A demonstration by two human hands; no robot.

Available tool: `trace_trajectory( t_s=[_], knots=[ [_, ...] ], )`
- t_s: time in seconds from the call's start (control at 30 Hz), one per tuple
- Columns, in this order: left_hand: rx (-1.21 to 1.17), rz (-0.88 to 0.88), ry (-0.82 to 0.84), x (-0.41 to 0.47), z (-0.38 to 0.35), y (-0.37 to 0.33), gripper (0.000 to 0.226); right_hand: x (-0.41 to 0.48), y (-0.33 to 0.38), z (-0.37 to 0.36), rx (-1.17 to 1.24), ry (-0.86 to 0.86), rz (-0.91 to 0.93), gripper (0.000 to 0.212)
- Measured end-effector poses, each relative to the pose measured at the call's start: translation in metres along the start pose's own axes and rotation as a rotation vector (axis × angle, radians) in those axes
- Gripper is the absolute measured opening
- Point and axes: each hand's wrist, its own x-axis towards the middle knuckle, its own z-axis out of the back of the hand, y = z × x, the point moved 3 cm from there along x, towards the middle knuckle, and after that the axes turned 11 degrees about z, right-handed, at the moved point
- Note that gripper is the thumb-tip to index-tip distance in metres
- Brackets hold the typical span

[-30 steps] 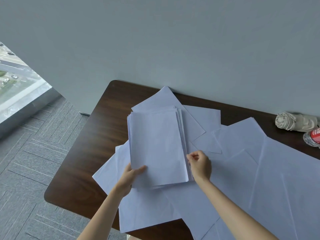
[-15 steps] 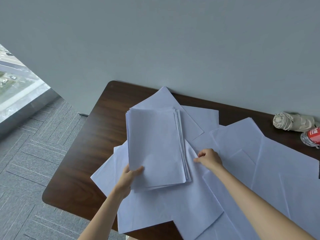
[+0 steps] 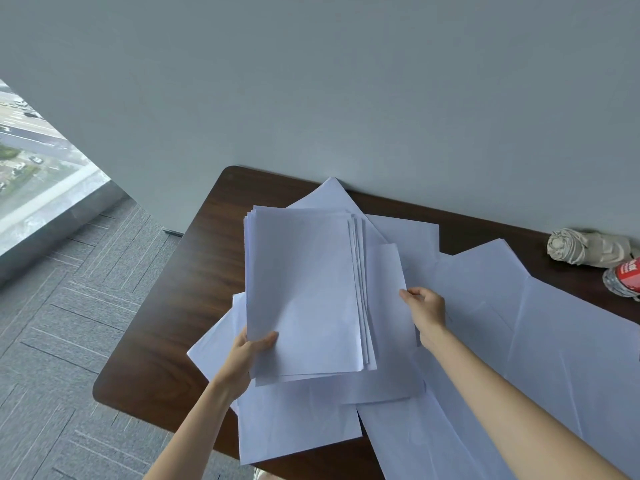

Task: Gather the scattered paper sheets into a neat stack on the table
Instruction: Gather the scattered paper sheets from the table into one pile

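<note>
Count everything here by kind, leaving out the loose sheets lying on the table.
Hands: 2 (left hand, right hand)
Paper stack, in left hand: 1
Single sheet, pinched by right hand: 1
Beige fabric bundle: 1
Red-labelled bottle: 1
Total: 6

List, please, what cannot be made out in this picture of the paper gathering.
Head view only.
1. Fingers of the left grip: hidden under the held paper stack; only the thumb shows.
2. Sheet count in the stack: edges too thin to count.
3. The plastic bottle: cut off by the right edge; red label unreadable.
4. Right part of the table: covered by loose sheets.
</note>
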Motion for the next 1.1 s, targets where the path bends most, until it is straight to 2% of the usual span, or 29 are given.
trace_trajectory(
  t_s=[0.07, 0.17, 0.27, 0.33, 0.43, 0.5, 0.57, 0.67, 0.73, 0.8, 0.87, 0.97, 1.1],
  knots=[
    [0.016, 0.006, 0.009, -0.002, -0.006, 0.005, 0.031, -0.002, -0.008, -0.003, 0.164, 0.004, -0.130, 0.015],
    [0.055, 0.011, 0.018, -0.005, -0.017, 0.014, 0.046, -0.009, -0.015, -0.002, 0.357, 0.110, -0.268, 0.008],
    [0.089, 0.010, 0.050, -0.008, -0.026, 0.022, 0.051, -0.011, -0.022, 0.005, 0.136, 0.180, -0.197, 0.027],
    [0.118, 0.014, 0.062, -0.010, -0.031, 0.026, 0.052, -0.014, -0.024, 0.008, 0.112, 0.148, -0.172, 0.031],
    [0.136, 0.020, 0.071, -0.014, -0.038, 0.031, 0.055, -0.019, -0.027, 0.004, 0.439, 0.096, -0.314, 0.029],
    [0.144, 0.026, 0.078, -0.017, -0.041, 0.034, 0.056, -0.026, -0.025, -0.002, 0.624, 0.166, -0.439, 0.031],
    [0.164, 0.032, 0.081, -0.021, -0.045, 0.036, 0.057, -0.035, -0.024, -0.003, 0.614, 0.289, -0.475, 0.029],
    [0.230, 0.026, 0.092, -0.024, -0.047, 0.039, 0.057, -0.047, -0.033, -0.004, 0.417, 0.423, -0.394, 0.031],
    [0.270, 0.007, 0.093, -0.024, -0.048, 0.038, 0.054, -0.050, -0.038, -0.006, 0.180, 0.444, -0.220, 0.038],
    [0.331, -0.016, 0.033, -0.023, -0.047, 0.035, 0.044, -0.054, -0.035, -0.006, 0.055, 0.413, -0.056, 0.024],
    [0.389, -0.059, -0.092, -0.021, -0.041, 0.032, 0.034, -0.059, -0.033, -0.005, 0.102, 0.361, -0.003, 0.021],
    [0.456, -0.109, -0.288, -0.022, -0.025, 0.026, 0.025, -0.065, -0.030, 0.002, 0.220, 0.342, -0.025, 0.029],
    [0.295, -0.146, -0.422, -0.028, 0.001, 0.024, 0.021, -0.072, -0.030, 0.009, 0.300, 0.362, -0.043, 0.036]
  ],
)
